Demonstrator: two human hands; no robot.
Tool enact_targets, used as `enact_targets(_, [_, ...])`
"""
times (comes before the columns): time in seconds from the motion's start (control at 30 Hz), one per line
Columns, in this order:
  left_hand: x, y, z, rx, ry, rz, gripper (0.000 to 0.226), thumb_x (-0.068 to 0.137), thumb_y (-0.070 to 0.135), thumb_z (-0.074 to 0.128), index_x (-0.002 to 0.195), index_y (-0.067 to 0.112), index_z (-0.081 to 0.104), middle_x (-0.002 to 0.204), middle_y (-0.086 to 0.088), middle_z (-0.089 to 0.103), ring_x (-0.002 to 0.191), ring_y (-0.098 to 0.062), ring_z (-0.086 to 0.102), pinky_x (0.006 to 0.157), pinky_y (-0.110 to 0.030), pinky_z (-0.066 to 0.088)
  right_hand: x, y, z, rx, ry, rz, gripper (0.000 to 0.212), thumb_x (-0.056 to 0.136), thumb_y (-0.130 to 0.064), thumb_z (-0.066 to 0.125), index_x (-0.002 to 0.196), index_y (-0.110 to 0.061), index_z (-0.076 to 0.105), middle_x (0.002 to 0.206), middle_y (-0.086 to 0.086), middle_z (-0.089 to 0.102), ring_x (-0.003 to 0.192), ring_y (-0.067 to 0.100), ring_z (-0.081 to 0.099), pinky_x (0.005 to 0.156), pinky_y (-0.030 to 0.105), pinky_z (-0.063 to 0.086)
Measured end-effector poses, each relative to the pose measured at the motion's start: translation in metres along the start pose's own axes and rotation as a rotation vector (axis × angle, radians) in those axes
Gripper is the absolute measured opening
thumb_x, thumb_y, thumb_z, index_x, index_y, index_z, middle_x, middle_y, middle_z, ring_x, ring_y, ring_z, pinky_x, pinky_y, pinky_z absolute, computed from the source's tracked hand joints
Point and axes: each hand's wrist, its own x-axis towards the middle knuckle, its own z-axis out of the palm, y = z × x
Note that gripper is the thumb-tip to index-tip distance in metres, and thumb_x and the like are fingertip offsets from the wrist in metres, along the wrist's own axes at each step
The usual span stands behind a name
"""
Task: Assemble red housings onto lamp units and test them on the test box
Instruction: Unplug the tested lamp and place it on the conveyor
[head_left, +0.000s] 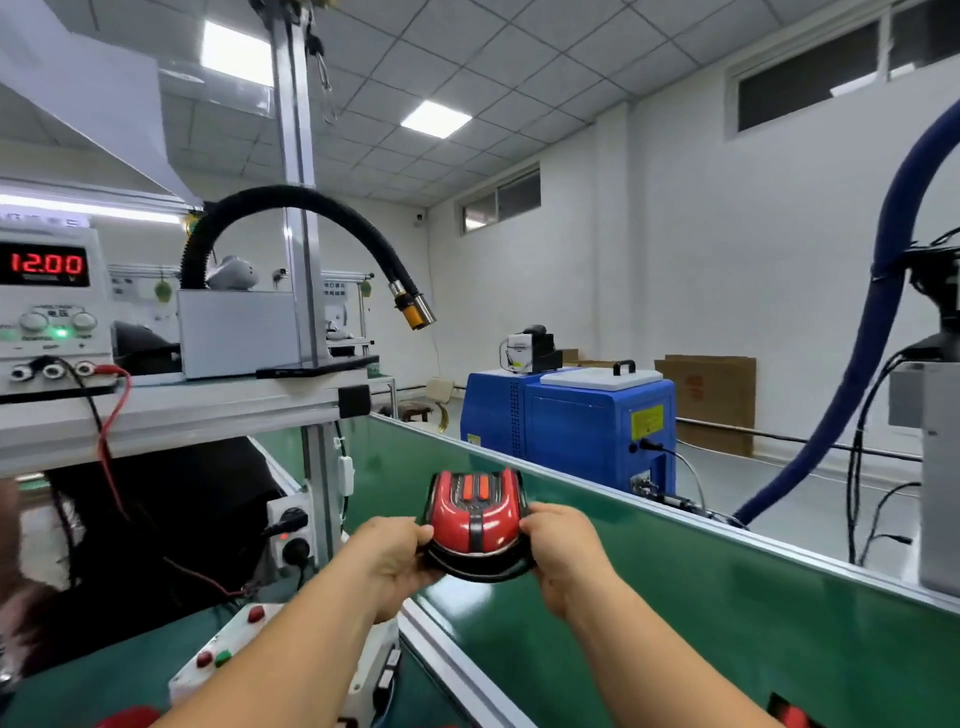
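Green conveyor belt (675, 613) is stretching away across a white-walled workshop. Left hand (395, 556) and right hand (563, 551) are curling their fingers around opposite sides of the lamp unit (475, 525), already wearing its red housing, over the belt's near edge. Beside the left forearm a white button box (228, 654) is sitting; higher left, a power supply (52, 312) is showing 12.00.

lamp unit (478, 570) | red housing (453, 525) on, blk base | 2 orange strips | held abv green belt (675, 597)
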Motion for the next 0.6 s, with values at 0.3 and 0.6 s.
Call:
enact_targets(0.3, [-0.030, -0.032, 0.026, 0.050, -0.254, 0.051, 0.033, 0.102, 0.001, 0.040, 0.091, 0.012, 0.069, 0.072, 0.001, 0.075, 0.065, -0.010, 0.066, 0.054, -0.024, 0.054, -0.070, -0.012, -0.052, -0.106, 0.164, -0.159, 0.044, 0.086, 0.011, 0.043, 0.108, -0.021, 0.065, 0.089, 0.004, 0.071, 0.080, 0.013, 0.068, 0.065, 0.022, 0.057])
enact_targets(0.6, [-0.103, -0.061, 0.098, 0.139, -0.551, 0.070, 0.026, 0.100, 0.003, 0.047, 0.093, 0.012, 0.071, 0.073, 0.004, 0.074, 0.070, -0.008, 0.064, 0.063, -0.023, 0.048, -0.161, -0.022, -0.154, -0.208, 0.403, -0.232, 0.033, 0.092, 0.000, 0.049, 0.111, -0.017, 0.070, 0.103, 0.002, 0.070, 0.095, 0.012, 0.066, 0.093, 0.037, 0.054])
